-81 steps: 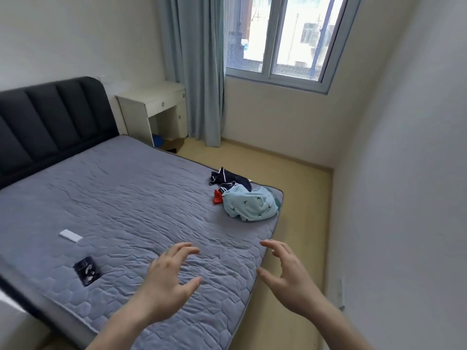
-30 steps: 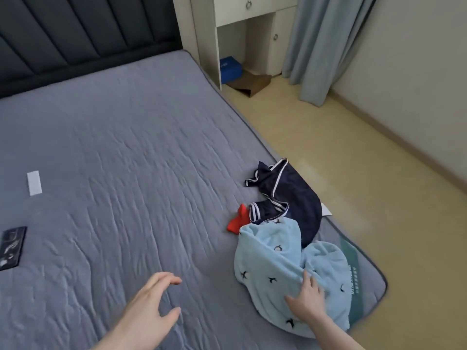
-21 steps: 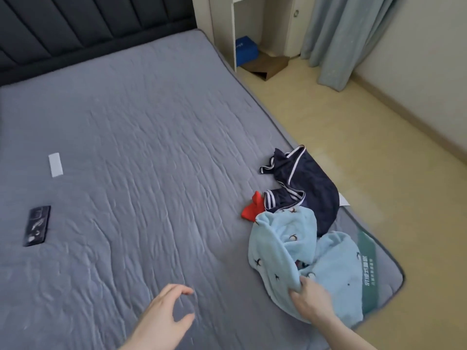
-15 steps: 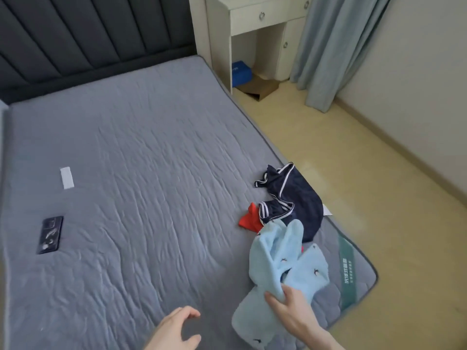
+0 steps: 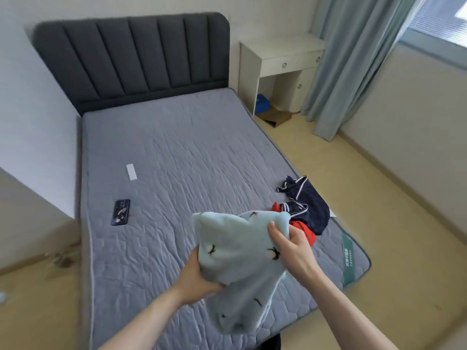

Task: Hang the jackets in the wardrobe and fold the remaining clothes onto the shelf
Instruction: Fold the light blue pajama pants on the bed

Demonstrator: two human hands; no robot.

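Note:
A light blue fleece garment with small dark bird prints hangs lifted above the grey mattress. My right hand pinches its upper edge, thumb over the cloth. My left hand grips it from below on the left side, fingers hidden under the fabric. On the mattress near its right front corner lie a navy garment with white stripes and a red piece partly under it.
A dark phone and a white strip lie on the mattress's left part. A dark padded headboard stands behind. A white desk, a blue box under it and a grey-blue curtain stand at the right.
My right hand lifted the light blue garment off the mattress, and my left hand came up and took hold of it too. The red piece is now uncovered. The view pulled back from the bed.

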